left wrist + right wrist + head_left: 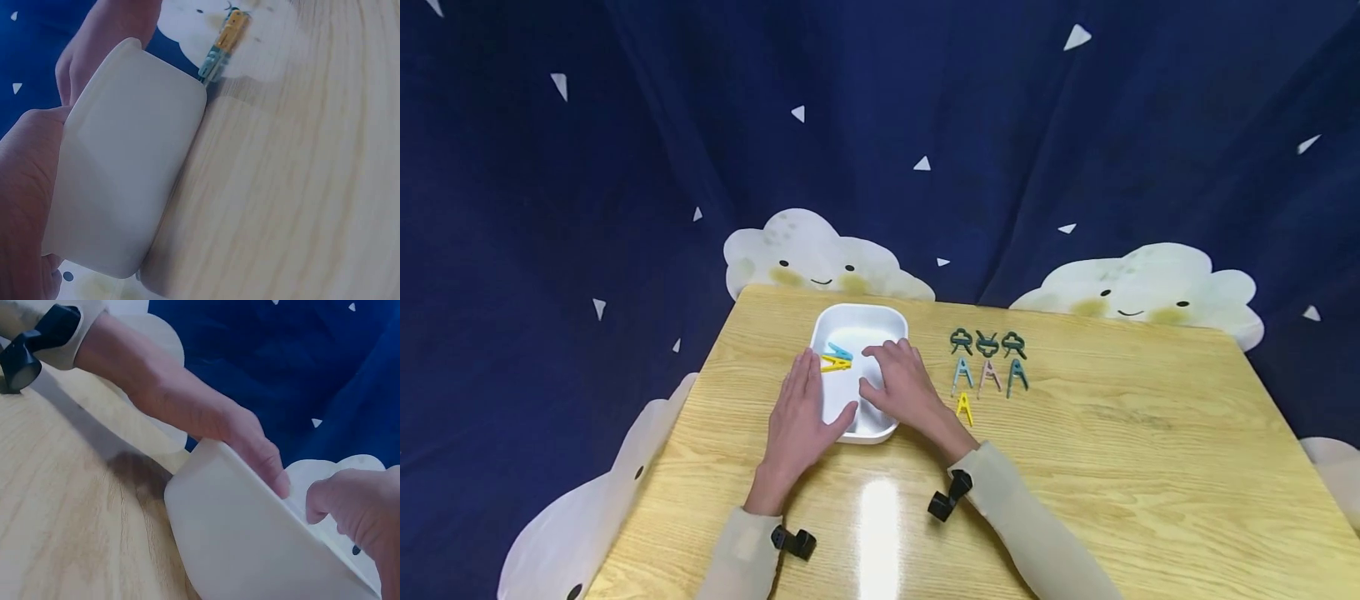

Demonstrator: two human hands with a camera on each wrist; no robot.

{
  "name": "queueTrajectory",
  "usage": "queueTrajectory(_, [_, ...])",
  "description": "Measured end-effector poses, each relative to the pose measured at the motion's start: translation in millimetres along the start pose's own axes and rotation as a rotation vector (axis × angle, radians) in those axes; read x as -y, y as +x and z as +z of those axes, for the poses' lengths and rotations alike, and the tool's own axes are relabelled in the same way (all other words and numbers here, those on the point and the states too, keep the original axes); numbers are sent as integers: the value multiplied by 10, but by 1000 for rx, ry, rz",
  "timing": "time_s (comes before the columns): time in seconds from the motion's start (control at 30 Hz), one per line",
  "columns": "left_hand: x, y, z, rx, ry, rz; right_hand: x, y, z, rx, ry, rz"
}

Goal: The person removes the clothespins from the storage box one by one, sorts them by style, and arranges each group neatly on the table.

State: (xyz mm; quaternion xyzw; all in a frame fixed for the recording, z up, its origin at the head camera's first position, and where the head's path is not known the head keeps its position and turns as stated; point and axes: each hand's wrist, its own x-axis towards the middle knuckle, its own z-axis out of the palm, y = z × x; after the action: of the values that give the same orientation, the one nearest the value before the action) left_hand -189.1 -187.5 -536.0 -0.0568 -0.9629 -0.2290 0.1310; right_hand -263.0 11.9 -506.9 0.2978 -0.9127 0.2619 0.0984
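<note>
A white plastic box stands on the table, with a light blue clothespin and a yellow clothespin lying inside toward its left wall. My left hand rests along the box's left side, fingers straight and thumb reaching over the near rim. Over the right part of the box is my right hand, its thumb and index finger spread apart with nothing visible between them. In the left wrist view the box's outer wall hides its contents. The right wrist view shows the left thumb at the rim.
Right of the box, several items lie in rows on the wooden table: dark green clips, a light blue clothespin, a pink clothespin, a dark teal clothespin and another yellow clothespin. A dark blue curtain hangs behind.
</note>
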Motion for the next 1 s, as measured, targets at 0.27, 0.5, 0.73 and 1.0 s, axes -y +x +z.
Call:
queueTrajectory(0.27, [-11,7,22,-2,9,15,16,207,143,169,-161,16])
queueTrajectory(0.5, [-12,6,-6,1,9,9,68,384,192,282,-235,30])
queueTrajectory(0.73, [2,11,-14,-15,20,27,111,558,295,360,-229,21])
queueTrajectory(1.0, [16,15,8,-14,22,41,89,621,435,410,-215,-26])
